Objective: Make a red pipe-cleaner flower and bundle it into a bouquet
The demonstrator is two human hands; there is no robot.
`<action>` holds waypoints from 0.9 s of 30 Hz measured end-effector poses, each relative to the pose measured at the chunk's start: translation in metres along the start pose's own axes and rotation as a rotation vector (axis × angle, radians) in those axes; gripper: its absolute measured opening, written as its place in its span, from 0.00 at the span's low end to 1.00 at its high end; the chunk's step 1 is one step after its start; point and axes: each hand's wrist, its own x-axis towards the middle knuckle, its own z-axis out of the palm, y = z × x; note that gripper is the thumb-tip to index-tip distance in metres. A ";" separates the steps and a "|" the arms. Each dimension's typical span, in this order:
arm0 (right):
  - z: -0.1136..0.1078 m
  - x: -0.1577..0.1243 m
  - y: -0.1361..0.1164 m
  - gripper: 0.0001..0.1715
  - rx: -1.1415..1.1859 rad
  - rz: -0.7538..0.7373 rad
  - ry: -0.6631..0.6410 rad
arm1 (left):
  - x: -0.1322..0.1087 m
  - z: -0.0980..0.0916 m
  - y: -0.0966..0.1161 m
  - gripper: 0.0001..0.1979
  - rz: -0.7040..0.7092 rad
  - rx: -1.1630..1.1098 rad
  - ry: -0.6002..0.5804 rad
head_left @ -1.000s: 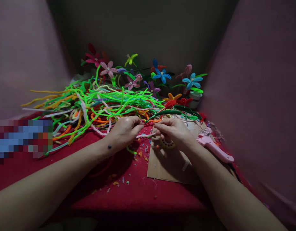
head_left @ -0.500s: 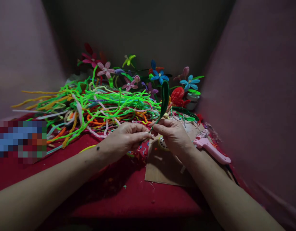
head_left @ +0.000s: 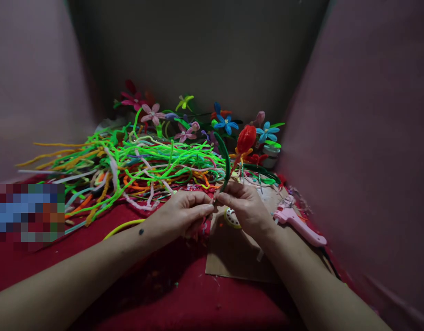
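Note:
A pipe-cleaner flower with a red bud [head_left: 246,139] and a long dark green leaf [head_left: 226,161] rises from between my hands. My right hand [head_left: 248,207] pinches the stem just below where leaf and bud come together. Close beside it, my left hand [head_left: 187,209] has its thumb and forefinger closed on the lower end of the stem. The fingertips of both hands nearly meet, and most of the lower stem is hidden by them. Under my right hand, a white and yellow reel [head_left: 231,218] with holes lies on the cardboard [head_left: 232,262].
A tangled heap of bright pipe cleaners [head_left: 153,156] spreads across the back left. Finished flowers [head_left: 227,124] stand behind it, near a small jar [head_left: 271,155]. To the right lies a pink glue gun [head_left: 299,225]. Red cloth [head_left: 146,289] covers the table, between pale side walls.
The leaf has swung left and now curves, while the red bud stands more upright with its stem showing. My hands stay together, and the whole view has shifted slightly downward.

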 end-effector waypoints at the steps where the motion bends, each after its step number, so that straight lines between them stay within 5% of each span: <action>1: 0.001 -0.001 -0.003 0.04 -0.057 -0.033 0.027 | 0.000 -0.001 0.002 0.12 0.014 0.046 0.024; 5: 0.005 -0.005 -0.011 0.05 -0.462 -0.221 0.110 | 0.000 -0.007 0.008 0.13 0.106 -0.023 0.193; 10: 0.012 -0.011 -0.010 0.11 -0.830 -0.453 0.031 | -0.006 -0.013 0.020 0.11 0.229 -0.232 0.275; 15: 0.018 -0.014 -0.006 0.12 -0.881 -0.487 -0.070 | -0.014 -0.008 0.028 0.13 0.227 -0.275 0.292; 27: 0.023 -0.018 -0.003 0.08 -0.848 -0.565 -0.106 | 0.006 -0.014 0.006 0.08 -0.099 -0.796 0.129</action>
